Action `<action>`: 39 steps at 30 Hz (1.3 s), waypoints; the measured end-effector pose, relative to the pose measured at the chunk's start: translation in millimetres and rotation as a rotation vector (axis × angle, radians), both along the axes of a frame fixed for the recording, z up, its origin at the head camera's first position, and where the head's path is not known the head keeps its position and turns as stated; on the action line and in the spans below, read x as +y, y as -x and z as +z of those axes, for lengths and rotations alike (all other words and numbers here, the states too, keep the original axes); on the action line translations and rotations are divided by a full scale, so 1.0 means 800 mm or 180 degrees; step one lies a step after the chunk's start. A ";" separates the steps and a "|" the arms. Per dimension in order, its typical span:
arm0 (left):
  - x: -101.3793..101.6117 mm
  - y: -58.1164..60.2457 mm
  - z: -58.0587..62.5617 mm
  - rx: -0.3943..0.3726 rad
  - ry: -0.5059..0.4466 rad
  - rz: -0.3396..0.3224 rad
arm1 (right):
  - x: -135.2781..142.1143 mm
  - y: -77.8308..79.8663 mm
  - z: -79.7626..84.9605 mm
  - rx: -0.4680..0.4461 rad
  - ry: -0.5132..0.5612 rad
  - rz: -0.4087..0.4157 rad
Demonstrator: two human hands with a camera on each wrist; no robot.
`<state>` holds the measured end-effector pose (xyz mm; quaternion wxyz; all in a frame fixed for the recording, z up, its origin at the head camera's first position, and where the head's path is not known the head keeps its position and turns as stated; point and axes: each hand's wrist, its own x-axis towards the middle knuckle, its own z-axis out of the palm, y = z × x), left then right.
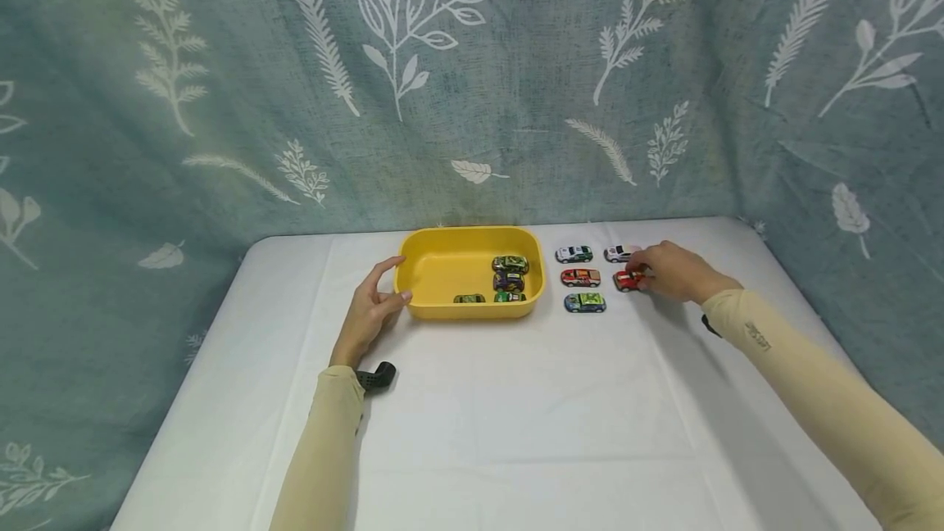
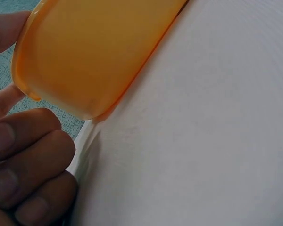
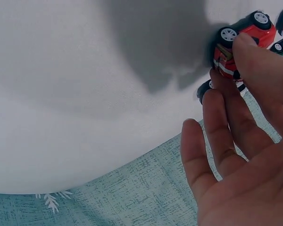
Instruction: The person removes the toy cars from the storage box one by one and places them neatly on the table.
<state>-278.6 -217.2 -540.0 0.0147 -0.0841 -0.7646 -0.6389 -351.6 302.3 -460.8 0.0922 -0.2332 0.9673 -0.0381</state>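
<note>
At the table's right side, my right hand (image 1: 674,270) pinches a red toy car (image 1: 628,280) between thumb and fingers. The right wrist view shows the thumb on the side of that red toy car (image 3: 245,40), its wheels facing the camera. My left hand (image 1: 366,316) holds the left end of a yellow tray (image 1: 472,312), thumb and index finger at its rim. In the left wrist view the other fingers (image 2: 35,160) are curled beside the tray (image 2: 99,52). Inside the tray lie several toy cars, among them a green camouflage one (image 1: 510,264) and a purple one (image 1: 509,282).
Between tray and right hand stand a white-green car (image 1: 574,254), a red-tan car (image 1: 580,278) and a blue-green car (image 1: 585,302) in a column. A white car (image 1: 619,253) sits behind the red one. A leaf-patterned teal cloth (image 1: 472,105) hangs behind the white table (image 1: 516,416).
</note>
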 end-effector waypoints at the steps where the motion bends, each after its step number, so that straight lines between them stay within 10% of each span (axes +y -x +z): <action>1: 0.000 0.000 0.000 0.0007 -0.0003 0.0002 | 0.000 0.000 0.000 0.0017 0.0014 0.0019; 18: 0.001 -0.002 0.002 -0.0009 0.0041 0.0012 | 0.007 0.003 0.034 -0.0023 0.0737 -0.0074; 39: -0.001 0.000 0.000 0.0014 -0.0058 -0.0003 | -0.208 0.006 0.038 -0.0355 0.1581 0.0368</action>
